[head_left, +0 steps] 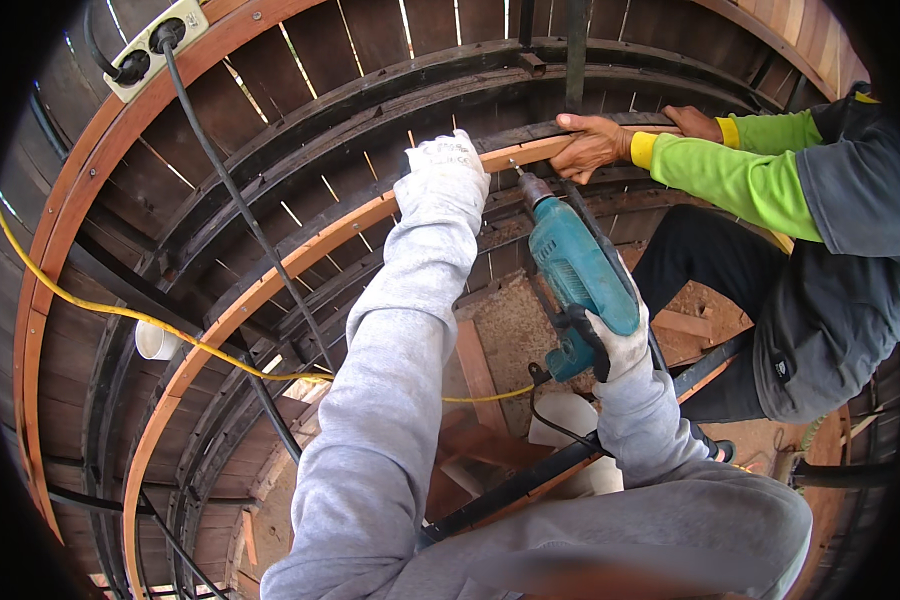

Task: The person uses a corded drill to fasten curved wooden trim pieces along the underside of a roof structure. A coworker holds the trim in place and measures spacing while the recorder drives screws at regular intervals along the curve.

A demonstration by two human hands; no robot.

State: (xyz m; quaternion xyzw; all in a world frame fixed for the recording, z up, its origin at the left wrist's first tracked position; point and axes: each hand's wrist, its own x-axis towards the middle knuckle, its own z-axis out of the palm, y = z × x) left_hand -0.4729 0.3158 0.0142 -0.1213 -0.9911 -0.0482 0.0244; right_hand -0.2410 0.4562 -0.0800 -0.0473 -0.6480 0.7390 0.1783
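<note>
A curved wooden strip [370, 212] lies bent along the far side of black metal framework [576, 60]. The left hand [446, 170] curls its fingers over it; the right hand's [620, 345] fingers wrap the teal drill's [575, 265] handle, bit at the strip, beside a co-worker's hand [592, 142]. The strip appears positioned, its drilling unfinished. Around: slatted plank wall [431, 28], rounded room, cluttered floor [515, 325].

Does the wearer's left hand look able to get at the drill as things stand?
Probably yes: the drill is close to the left hand and nothing seems to stand between them, though that hand is on the wooden strip.
</note>
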